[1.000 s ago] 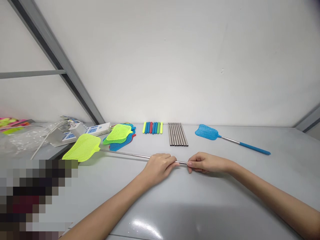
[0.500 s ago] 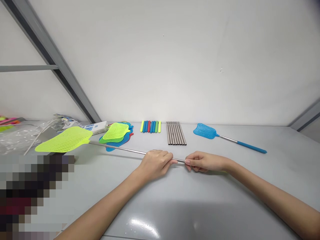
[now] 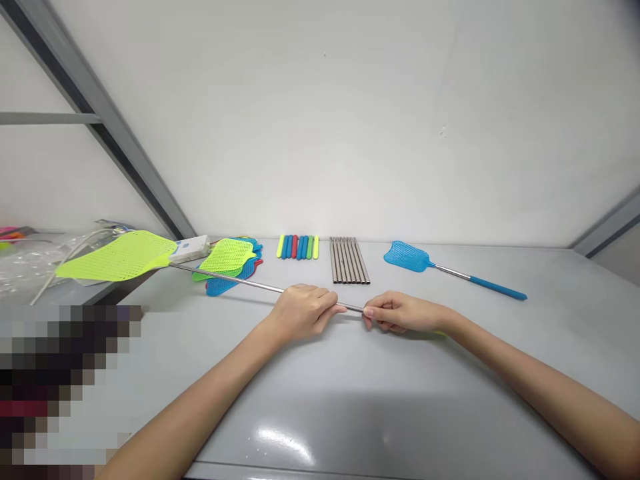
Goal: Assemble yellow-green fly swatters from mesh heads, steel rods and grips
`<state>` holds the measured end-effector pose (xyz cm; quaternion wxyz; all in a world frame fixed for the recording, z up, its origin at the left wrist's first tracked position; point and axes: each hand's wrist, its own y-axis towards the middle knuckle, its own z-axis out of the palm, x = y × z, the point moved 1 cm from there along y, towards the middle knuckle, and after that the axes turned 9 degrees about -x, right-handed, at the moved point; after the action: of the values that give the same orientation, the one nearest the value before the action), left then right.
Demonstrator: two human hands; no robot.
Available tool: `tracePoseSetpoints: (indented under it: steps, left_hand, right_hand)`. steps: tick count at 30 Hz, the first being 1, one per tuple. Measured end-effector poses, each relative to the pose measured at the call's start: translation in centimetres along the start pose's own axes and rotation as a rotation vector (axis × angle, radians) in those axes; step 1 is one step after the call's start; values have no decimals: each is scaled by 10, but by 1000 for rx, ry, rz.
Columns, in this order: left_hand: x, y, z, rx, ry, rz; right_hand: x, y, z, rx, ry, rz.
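A yellow-green fly swatter (image 3: 123,257) stretches across the table, its mesh head at the left and its thin metal rod (image 3: 235,279) extended. My left hand (image 3: 305,310) is closed around the rod, palm down. My right hand (image 3: 400,312) pinches the rod's right end between thumb and fingers. A bit of yellow-green shows below the right wrist; most of that piece is hidden by the hand. Behind my hands lie a row of metal tubes (image 3: 349,261) and a row of coloured handles (image 3: 298,247).
Several mesh swatter heads (image 3: 227,260) are stacked at the back left. A blue fly swatter (image 3: 407,257) lies at the back right. Beside the stack are a white power strip (image 3: 191,249) and clear plastic bags (image 3: 35,263). A white wall (image 3: 320,133) borders the grey table (image 3: 320,400).
The whole view has shifted slightly. The yellow-green swatter's head sits a little higher against the power strip. Both hands keep the same hold on the rod.
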<state>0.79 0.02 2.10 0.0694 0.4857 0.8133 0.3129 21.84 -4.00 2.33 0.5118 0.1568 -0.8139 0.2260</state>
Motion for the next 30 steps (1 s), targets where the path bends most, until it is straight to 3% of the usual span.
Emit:
tracePoseSetpoints:
  steps: [13, 30]
  left_hand:
    - [5, 2, -3, -52, 32, 42]
    - [10, -1, -3, -22, 23, 22]
  right_hand:
    - [-1, -2, -3, 31, 74, -8]
    - [-7, -1, -4, 40, 93, 6]
